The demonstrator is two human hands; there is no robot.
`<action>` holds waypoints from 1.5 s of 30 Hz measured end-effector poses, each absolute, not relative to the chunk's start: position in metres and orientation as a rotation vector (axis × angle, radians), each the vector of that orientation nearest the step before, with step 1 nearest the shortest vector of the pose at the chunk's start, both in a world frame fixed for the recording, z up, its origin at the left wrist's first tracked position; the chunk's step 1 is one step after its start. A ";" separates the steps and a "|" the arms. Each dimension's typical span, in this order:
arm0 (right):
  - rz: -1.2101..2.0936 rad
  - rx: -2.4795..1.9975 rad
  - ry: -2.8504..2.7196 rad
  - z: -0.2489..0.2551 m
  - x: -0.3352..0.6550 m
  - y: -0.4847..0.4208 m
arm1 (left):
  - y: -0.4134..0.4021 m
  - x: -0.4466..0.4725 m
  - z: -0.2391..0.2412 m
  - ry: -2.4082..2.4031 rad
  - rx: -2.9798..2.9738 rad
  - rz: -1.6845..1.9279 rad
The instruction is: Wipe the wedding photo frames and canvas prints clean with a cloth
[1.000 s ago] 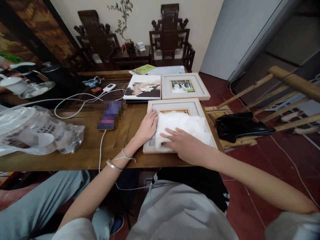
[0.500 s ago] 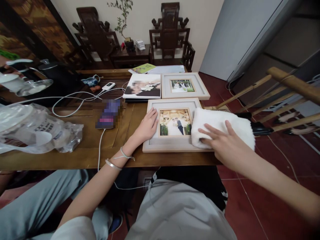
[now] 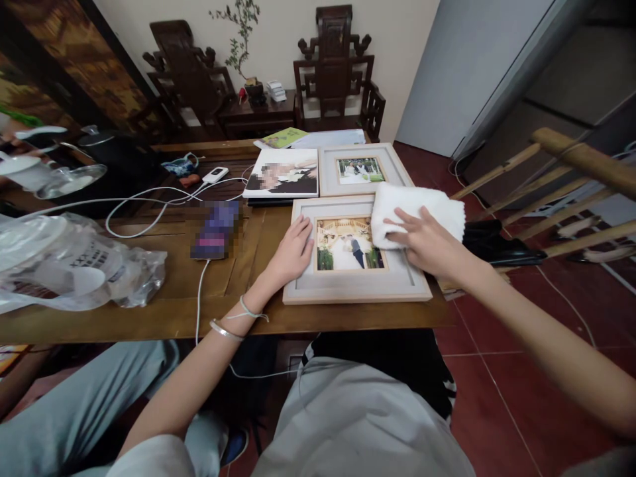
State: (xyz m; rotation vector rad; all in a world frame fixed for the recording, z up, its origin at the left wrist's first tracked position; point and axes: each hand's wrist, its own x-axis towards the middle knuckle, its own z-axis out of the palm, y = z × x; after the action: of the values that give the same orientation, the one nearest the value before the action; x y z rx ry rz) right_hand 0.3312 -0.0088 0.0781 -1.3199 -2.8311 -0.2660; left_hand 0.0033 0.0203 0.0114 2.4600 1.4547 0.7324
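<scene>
Right hand (image 3: pixel 430 248), fingers spread flat and not curled shut, presses a folded white towel (image 3: pixel 427 199) onto the far right corner of the nearer picture frame (image 3: pixel 348 288). Left hand (image 3: pixel 293 255), open with the palm down, rests on the left border of the same frame, beside the photograph under its glazing.

Wooden table (image 3: pixel 163 311): carries the frame, which lies flat at the near edge, directly under both hands.

Picture frame: judged stiff, moderately heavy and fragile at its face. The outer rails are the sound places to grip; the glazed centre is not.

Towel: judged soft, light and limp. It would bunch under a pinch, and part of it overhangs the frame past the right hand.

Surroundings:
- a crumpled plastic bag (image 3: pixel 99 265) lies well to the left of the left hand;
- a second frame (image 3: pixel 328 173) lies just beyond the right hand, touching the nearer frame;
- a large photo print (image 3: pixel 283 173) lies beyond the left hand;
- a black bag (image 3: pixel 501 248) sits just right of the right hand, off the table;
- a phone (image 3: pixel 217 230) on a white cable (image 3: pixel 149 195) lies near the left hand, to its left.

The second frame and the black bag crowd the towel most closely.
</scene>
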 end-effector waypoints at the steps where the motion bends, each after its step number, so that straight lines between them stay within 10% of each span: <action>1: -0.256 -1.291 -2.846 0.078 0.333 -0.025 | 0.020 0.004 0.011 1.460 2.462 0.734; 10: 0.060 -1.118 -2.907 0.104 0.321 -0.115 | 0.017 0.007 0.013 1.463 2.457 0.764; 29: -0.271 -1.021 -2.907 0.079 0.218 0.069 | 0.017 0.006 0.020 1.365 2.436 0.821; 45: -0.050 -1.296 -2.973 0.110 0.308 -0.071 | 0.019 0.007 0.012 1.414 2.396 0.867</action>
State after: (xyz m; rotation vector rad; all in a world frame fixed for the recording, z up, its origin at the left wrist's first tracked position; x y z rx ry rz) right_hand 0.3082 -0.0709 0.1100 -1.2958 -2.9726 -0.0500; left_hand 0.0067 0.0195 0.0116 2.3961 1.4137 0.8670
